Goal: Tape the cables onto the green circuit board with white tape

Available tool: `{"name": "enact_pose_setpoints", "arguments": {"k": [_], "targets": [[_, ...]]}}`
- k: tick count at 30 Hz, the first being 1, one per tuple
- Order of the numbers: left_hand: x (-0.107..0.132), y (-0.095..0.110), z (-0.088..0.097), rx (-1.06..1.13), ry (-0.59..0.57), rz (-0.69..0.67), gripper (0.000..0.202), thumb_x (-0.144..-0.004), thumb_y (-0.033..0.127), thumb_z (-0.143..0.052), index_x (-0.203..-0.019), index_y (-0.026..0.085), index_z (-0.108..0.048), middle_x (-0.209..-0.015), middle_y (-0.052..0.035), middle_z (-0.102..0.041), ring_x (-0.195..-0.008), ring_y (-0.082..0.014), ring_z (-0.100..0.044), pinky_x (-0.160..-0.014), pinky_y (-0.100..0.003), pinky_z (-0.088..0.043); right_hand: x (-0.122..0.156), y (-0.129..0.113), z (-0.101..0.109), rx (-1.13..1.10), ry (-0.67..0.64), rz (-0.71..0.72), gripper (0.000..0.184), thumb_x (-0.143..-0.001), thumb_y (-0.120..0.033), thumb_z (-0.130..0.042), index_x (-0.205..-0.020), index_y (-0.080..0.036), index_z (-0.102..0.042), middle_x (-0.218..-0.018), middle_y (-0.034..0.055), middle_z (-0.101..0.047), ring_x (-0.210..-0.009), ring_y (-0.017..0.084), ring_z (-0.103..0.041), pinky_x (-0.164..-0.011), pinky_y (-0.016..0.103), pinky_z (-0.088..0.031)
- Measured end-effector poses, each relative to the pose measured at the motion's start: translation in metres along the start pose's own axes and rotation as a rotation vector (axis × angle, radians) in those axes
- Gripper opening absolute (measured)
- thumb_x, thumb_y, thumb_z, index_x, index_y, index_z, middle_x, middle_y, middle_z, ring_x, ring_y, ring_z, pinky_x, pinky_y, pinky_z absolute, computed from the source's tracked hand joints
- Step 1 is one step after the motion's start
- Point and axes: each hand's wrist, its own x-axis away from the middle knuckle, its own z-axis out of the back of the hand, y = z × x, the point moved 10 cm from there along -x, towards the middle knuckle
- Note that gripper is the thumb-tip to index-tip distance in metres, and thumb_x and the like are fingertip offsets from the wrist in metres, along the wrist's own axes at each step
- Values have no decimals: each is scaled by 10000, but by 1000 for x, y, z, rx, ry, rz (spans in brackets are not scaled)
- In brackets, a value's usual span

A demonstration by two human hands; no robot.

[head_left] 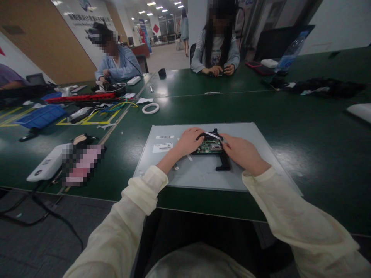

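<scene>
A black plastic frame holding a green circuit board (207, 146) lies on a grey flat panel (249, 133). My left hand (189, 142) is closed on the frame's left side, its fingertips curled over the far-left corner. Across the top of the board runs a narrow white strip (213, 135), which may be tape or a flat cable. Closed at the strip's right end is my right hand (245, 152), thumb and fingers together by the frame's right side. The lower black leg of the frame (223, 162) extends toward me. Small white strips (189, 157) stick to the panel.
Left on the green table are a white power bank (49, 162), a roll of white tape (150, 108), a blue bin (43, 116) and cables. Two people sit across the table, hands on small objects. A water bottle (291, 52) and black items (321, 87) stand far right.
</scene>
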Motion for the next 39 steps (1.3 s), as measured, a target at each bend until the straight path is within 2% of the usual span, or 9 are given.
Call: {"name": "enact_pose_setpoints", "arguments": {"k": [9,16,39], "targets": [[0,0,0,-7,2,2,324,-903,258,-348,-1137,160,-550,-1191,-67,-560,-1132,-187,-476,-1024,-344,-335,1,-1,0,28,8,10,402,-916,-267,-328,-1300,-213,-435,-1025,71,-647,-816,230,-612,-606,299,-406],[0,-1,-1,-4,1,-5,323,-902,255,-353,-1143,164,-548,-1195,-64,-561,-1138,-182,-473,-1025,-340,-334,0,0,-1,20,9,7,403,-919,-278,-330,-1301,-214,-439,-1069,86,-634,-885,231,-607,-673,307,-428],[0,-1,-1,-3,-27,6,336,-907,263,-338,-1161,166,-536,-1218,-58,-553,-1151,-181,-463,-1028,-339,-331,1,-1,0,12,-11,8,398,-917,-279,-325,-1290,-211,-445,-1053,92,-637,-841,231,-609,-626,294,-417]]}}
